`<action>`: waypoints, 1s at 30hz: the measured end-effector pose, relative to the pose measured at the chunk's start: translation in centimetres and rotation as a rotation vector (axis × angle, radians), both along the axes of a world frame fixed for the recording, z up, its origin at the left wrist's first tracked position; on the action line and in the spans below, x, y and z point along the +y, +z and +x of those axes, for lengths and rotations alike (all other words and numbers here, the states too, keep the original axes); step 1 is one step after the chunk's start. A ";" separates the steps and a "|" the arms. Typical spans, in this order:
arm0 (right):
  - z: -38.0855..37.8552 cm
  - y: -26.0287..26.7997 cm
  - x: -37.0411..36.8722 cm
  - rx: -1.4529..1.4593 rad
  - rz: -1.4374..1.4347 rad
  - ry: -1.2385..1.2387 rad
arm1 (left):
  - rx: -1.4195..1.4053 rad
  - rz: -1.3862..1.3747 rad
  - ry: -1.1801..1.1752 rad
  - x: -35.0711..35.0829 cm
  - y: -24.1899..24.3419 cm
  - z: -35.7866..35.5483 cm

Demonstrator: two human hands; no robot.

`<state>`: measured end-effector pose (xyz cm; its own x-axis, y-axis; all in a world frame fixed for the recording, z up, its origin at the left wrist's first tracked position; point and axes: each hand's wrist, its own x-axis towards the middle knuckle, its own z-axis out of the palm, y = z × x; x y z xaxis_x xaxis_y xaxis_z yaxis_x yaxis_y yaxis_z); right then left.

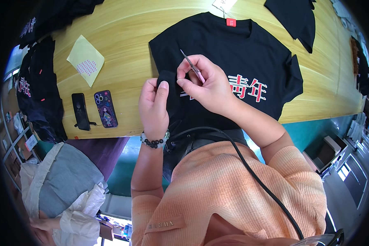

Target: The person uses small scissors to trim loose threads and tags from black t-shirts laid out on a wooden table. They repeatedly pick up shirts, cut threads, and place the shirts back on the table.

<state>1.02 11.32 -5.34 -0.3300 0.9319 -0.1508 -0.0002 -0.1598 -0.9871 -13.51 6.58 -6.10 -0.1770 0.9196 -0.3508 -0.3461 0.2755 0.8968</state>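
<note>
A black T-shirt [221, 52] with red and white printed characters lies on the wooden table, its collar away from me. A red neck label [231, 22] and a white paper tag [224, 5] are at the collar. My left hand [155, 104], wearing bead bracelets, grips a folded black edge of the shirt between thumb and fingers. Just to its right, my right hand [204, 83] holds small pointed scissors or thread snips [194, 68] with a pink part, the tip pointing up and left over the shirt. Part of the tool is hidden by my fingers.
Left on the table [126, 55] are a yellow sheet of small stickers [87, 61], a black phone-like device [81, 111] and a phone in a patterned case [106, 109]. Dark printed garments [38, 89] lie at the far left, black fabric [295, 21] at top right. Another person [67, 184] is at lower left.
</note>
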 end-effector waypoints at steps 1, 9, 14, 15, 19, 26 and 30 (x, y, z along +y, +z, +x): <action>0.0 0.1 0.0 0.005 -0.010 -0.005 | 0.001 0.005 -0.003 0.0 -0.1 0.0; 1.5 0.6 0.2 0.148 -0.188 -0.061 | -0.047 -0.023 0.020 -0.2 -1.1 -0.5; 5.3 0.4 -1.0 0.023 -0.272 -0.007 | -0.003 -0.061 0.074 0.2 -1.0 -1.0; 6.6 0.3 -1.6 -0.017 -0.323 0.015 | 0.010 -0.051 0.082 0.4 -0.9 -1.2; 14.0 0.4 -3.1 -0.231 -0.613 0.455 | 0.010 -0.085 0.133 0.4 -0.9 -1.5; 9.8 1.1 -2.9 -0.142 -0.310 0.237 | -0.084 -0.121 0.225 1.1 -0.5 -0.5; 2.1 -0.4 -1.8 0.012 -0.157 -0.126 | -0.055 -0.086 0.160 0.7 -0.4 -0.6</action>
